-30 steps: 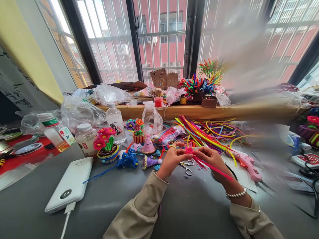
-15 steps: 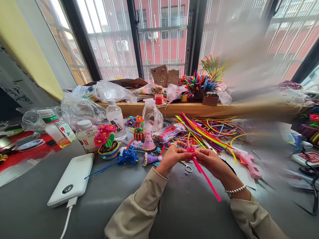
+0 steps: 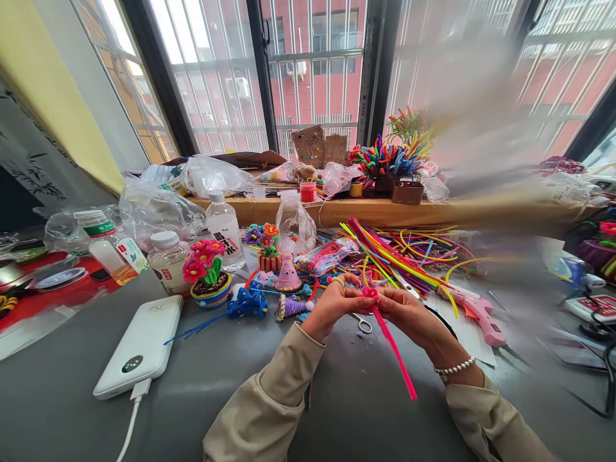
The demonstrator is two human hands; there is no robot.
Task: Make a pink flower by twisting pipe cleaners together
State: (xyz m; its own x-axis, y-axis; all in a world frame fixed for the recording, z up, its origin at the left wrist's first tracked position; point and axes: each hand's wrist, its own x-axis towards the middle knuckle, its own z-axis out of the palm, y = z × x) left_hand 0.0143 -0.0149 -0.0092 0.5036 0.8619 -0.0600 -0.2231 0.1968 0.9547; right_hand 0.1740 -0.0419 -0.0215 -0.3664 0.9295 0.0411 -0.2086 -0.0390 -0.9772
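Observation:
A bright pink pipe cleaner (image 3: 395, 351) is coiled into a small loop at its top, and its straight tail hangs down toward me. My left hand (image 3: 335, 304) pinches the coiled end between thumb and fingers. From the other side, my right hand (image 3: 403, 310) grips the same coil with closed fingertips. Behind the hands lie scissors (image 3: 365, 325), partly hidden. A purple striped crocheted-looking cone (image 3: 290, 307) and a pink cone figure (image 3: 287, 276) are left of my left hand. A pink glue gun (image 3: 476, 312) rests on white paper right of my right hand.
Loose coloured pipe cleaners (image 3: 399, 253) spread behind the hands. To the left are a blue pipe-cleaner bundle (image 3: 248, 301), a potted pink flower (image 3: 210, 273), a white power bank (image 3: 139, 346) with cable, and bottles (image 3: 224, 228). A wooden ledge (image 3: 250, 213) runs below the window.
The pink pipe cleaner's hanging tail has swung slightly left and down. Both hands keep their pinch on the coil, almost in the same place.

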